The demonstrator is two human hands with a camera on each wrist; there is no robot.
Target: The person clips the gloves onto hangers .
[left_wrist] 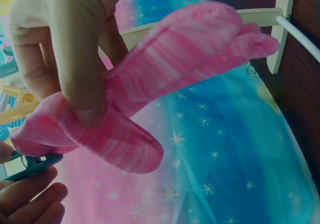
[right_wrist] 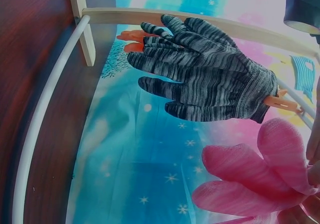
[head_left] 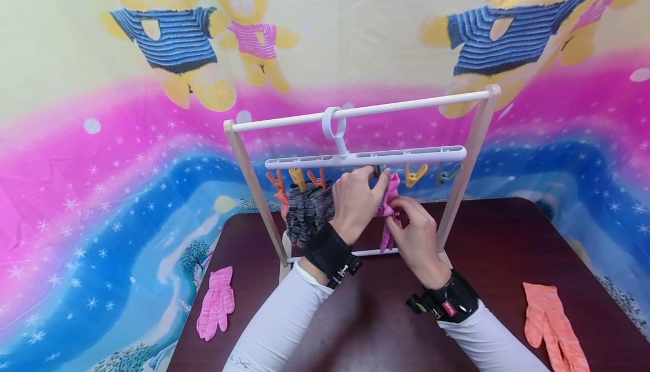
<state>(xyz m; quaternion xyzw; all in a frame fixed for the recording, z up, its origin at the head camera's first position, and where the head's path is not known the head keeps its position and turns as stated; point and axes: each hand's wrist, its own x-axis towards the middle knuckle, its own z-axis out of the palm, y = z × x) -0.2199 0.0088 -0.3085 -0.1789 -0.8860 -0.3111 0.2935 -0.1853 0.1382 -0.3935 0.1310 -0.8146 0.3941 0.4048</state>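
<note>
A white hanger (head_left: 315, 161) with hanging clothespins is hooked over the rod of a wooden frame. With fingers and thumb, my left hand (head_left: 356, 202) pinches a dark green clothespin (left_wrist: 32, 168) under the hanger's middle. My right hand (head_left: 417, 239) holds a pink glove (head_left: 390, 191) by its cuff, thumb pressed on the fabric (left_wrist: 135, 144); the cuff is right at the clothespin's jaws. The glove's fingers hang downward. Left of my hands, a grey-black striped glove (right_wrist: 200, 79) hangs from a yellow clothespin (head_left: 297, 180) and an orange one (head_left: 317, 179).
A second pink glove (head_left: 216, 304) lies on the dark table (head_left: 376, 332) at left, an orange glove (head_left: 553, 327) at right. Yellow (head_left: 416, 175) and grey-green (head_left: 449, 174) clothespins hang at the hanger's right. Frame posts (head_left: 256, 191) stand either side; a patterned cloth is behind.
</note>
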